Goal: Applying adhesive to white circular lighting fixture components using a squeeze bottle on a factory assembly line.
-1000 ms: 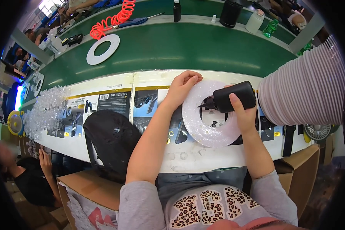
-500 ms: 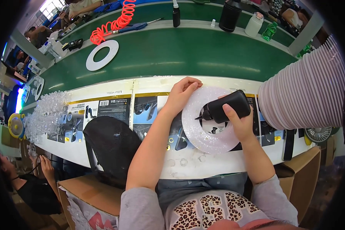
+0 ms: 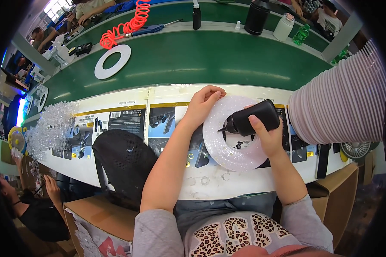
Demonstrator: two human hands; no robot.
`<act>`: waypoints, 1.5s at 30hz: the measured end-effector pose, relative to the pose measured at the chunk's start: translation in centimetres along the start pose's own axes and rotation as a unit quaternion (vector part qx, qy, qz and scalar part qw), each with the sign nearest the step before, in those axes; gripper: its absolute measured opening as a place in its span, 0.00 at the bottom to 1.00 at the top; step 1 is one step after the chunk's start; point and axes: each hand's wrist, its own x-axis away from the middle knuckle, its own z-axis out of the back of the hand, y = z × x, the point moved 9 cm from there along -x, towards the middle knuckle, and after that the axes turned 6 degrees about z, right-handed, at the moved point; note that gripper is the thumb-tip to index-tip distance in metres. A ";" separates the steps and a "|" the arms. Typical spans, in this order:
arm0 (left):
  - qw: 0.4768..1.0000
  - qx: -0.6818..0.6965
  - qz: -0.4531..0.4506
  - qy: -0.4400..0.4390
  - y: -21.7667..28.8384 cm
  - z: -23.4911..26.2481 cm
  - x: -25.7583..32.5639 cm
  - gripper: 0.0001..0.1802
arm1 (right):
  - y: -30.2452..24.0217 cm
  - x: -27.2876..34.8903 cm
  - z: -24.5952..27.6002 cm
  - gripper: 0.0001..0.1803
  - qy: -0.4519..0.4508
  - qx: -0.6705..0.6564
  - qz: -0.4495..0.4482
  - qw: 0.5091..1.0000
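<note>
A flat, glittery white ring (image 3: 236,159) lies in front of me on the worktable. My right hand (image 3: 266,133) is wrapped round a black squeeze bottle (image 3: 255,118), tilted so its thin nozzle points left. The nozzle tip is over the left band of the ring, beside its central hole; whether it touches cannot be made out. At the ring's far left rim is my left hand (image 3: 205,104), thumb and fingers closed on the edge. The fingertips are partly hidden.
A tall stack of white rings (image 3: 336,98) stands at the right. Clear plastic pieces (image 3: 51,128) are heaped at the left, near a black mesh bag (image 3: 123,165). Another white ring (image 3: 123,58) lies on the green belt (image 3: 167,64). A person in black (image 3: 40,216) sits at left.
Both hands and the bottle have barely moved; the nozzle stays over the ring's left band. At the left, the other person has raised a hand towards the clear pieces.
</note>
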 end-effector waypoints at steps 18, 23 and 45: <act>1.000 0.031 -0.002 0.002 0.0 0.2 0.0 0.11 | 0.1 0.2 -0.5 0.17 0.000 -0.007 0.000 1.000; 0.999 0.042 -0.003 0.003 0.0 0.3 0.0 0.11 | -0.2 0.5 -2.4 0.20 -0.053 0.012 -0.001 0.999; 0.999 0.052 -0.004 0.003 -0.1 0.3 -0.1 0.10 | 0.0 0.5 -2.2 0.19 -0.044 0.018 -0.001 0.999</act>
